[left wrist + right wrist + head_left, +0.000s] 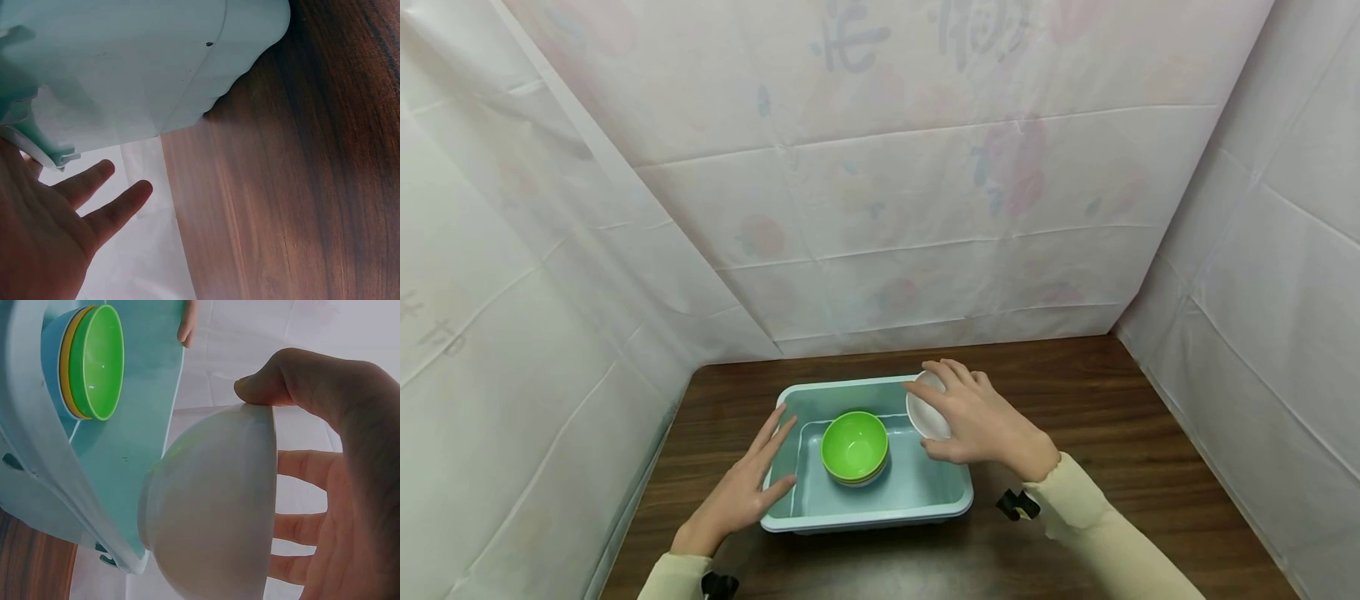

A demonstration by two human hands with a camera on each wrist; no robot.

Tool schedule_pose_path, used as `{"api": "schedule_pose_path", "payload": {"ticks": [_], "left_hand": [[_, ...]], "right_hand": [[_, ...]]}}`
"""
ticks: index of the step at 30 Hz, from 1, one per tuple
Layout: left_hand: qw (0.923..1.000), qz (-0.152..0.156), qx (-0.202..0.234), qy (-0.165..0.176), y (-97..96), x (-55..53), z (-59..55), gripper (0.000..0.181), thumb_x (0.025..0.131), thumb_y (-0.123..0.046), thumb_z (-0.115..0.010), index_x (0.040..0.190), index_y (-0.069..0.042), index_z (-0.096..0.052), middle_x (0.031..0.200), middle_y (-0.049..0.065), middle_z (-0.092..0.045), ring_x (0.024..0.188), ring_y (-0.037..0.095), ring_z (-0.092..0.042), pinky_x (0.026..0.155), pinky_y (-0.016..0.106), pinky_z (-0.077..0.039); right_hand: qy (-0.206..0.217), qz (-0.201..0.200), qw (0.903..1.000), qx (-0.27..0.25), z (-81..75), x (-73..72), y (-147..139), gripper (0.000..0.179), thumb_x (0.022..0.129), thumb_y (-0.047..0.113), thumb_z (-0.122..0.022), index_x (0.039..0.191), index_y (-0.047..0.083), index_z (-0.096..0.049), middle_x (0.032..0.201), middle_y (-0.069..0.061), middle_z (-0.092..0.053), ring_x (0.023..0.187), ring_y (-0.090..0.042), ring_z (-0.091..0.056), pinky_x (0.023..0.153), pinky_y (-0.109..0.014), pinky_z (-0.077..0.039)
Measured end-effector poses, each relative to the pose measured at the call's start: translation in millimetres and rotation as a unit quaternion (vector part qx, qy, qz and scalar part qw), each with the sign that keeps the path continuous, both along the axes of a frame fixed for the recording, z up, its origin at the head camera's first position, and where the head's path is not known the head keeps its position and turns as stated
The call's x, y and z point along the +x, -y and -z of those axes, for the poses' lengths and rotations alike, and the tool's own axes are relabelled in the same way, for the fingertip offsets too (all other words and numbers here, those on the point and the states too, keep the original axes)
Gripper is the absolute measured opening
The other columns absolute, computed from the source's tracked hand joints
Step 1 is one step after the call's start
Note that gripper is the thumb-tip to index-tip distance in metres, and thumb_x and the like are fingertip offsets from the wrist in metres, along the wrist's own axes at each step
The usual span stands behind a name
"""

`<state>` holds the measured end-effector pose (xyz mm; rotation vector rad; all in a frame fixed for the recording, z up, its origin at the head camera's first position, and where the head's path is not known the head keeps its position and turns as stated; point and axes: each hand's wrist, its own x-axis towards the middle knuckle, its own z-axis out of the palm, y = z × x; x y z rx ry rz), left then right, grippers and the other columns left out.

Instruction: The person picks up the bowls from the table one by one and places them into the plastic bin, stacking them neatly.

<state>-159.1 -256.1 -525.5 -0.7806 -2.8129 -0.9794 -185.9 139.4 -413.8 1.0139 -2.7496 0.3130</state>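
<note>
My right hand [981,418] grips a white bowl [209,500] by its rim, thumb on one side and fingers on the other. The bowl is held tilted over the right part of a pale teal plastic basin [917,483]. Inside the basin sits a stack of nested bowls: a green bowl [853,446] on top, then a yellow bowl [65,362], with a blue bowl [52,362] outermost. At the basin's left rim is my left hand [737,492], its fingers spread and fairly straight. In the left wrist view, two fingers [119,209] extend beside the basin's outer wall.
A dark wood-grain table [1060,392] carries the basin. White sheeting with faint printed fruit hangs as a back wall [925,200], a left wall [527,292] and a right wall [1285,250] around the table.
</note>
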Motion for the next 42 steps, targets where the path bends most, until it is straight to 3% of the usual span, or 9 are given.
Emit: {"api": "schedule_pose_path", "payload": {"ticks": [42], "left_hand": [[1.0000, 0.002, 0.002, -0.001, -0.3, 0.4, -0.4, 0.081, 0.100, -0.033, -0.065, 0.166, -0.023, -0.020, 0.174, 0.011, -0.008, 0.151, 0.046, -0.030, 0.098, 0.067, -0.047]], "right_hand": [[0.005, -0.027, 0.9996, -0.003, -0.2, -6.2, 19, 0.068, 0.085, 0.047, -0.073, 0.147, 0.027, -0.055, 0.156, -0.013, -0.045, 0.141, -0.033, -0.042, 0.093, -0.059, -0.047]]}}
